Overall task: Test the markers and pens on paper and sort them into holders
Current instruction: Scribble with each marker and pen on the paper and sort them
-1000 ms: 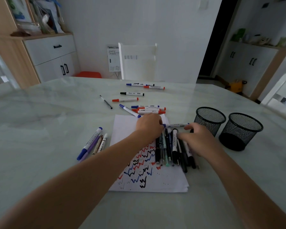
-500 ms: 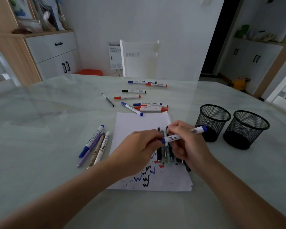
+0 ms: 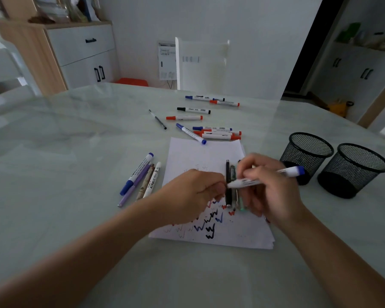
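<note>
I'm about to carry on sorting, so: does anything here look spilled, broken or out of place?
Nothing looks spilled or broken. One oddity: a row of pens lies on the paper itself, beside the test scribbles, under the marker held in the right hand. The sheets' lower right corner is slightly fanned.

Home dining room. Large pale marble-look table (image 3: 76, 141) fills frame; white chair (image 3: 200, 63) top centre; wood-and-white sideboard (image 3: 80, 54) upper left; white cabinets (image 3: 353, 70) upper right beside dark doorway (image 3: 309, 41).
</note>
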